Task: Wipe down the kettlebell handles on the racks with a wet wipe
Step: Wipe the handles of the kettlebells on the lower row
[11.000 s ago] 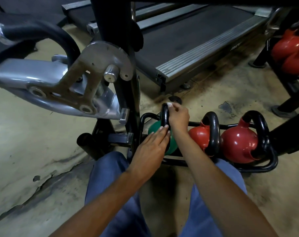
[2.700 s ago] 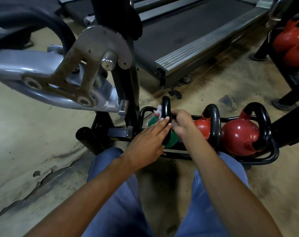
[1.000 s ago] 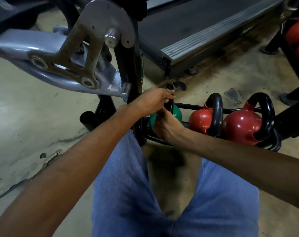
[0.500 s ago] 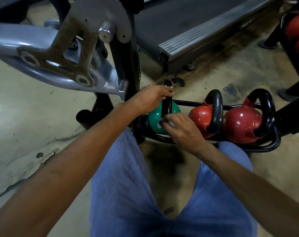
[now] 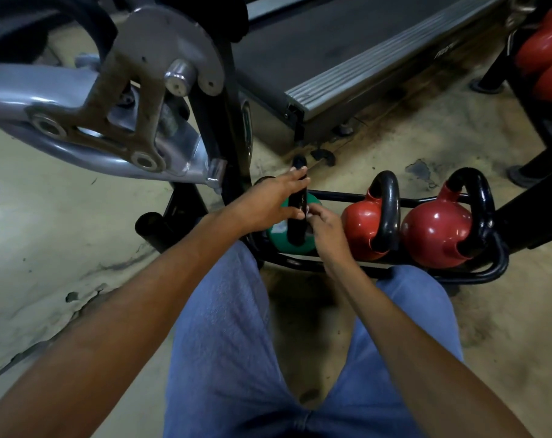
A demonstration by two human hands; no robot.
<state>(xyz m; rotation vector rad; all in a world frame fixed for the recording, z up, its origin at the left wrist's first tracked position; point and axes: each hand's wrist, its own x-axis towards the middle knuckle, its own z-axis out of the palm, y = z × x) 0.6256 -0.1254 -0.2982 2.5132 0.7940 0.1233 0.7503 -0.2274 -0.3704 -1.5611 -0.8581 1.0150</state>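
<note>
A green kettlebell with a black handle sits at the left end of a low black floor rack. My left hand rests against the handle's left side, fingers fairly straight, steadying it. My right hand is curled against the handle's right side and pinches a small white wet wipe, mostly hidden by the fingers. Two red kettlebells with black handles stand to the right on the same rack.
A grey and black exercise machine arm overhangs at the upper left. A treadmill deck lies behind the rack. Another rack with red kettlebells stands at the far right. Concrete floor, my knees in blue trousers below.
My right hand has slid up the right side of the green kettlebell's handle. My left hand has stayed on the handle. The view shifted slightly.
</note>
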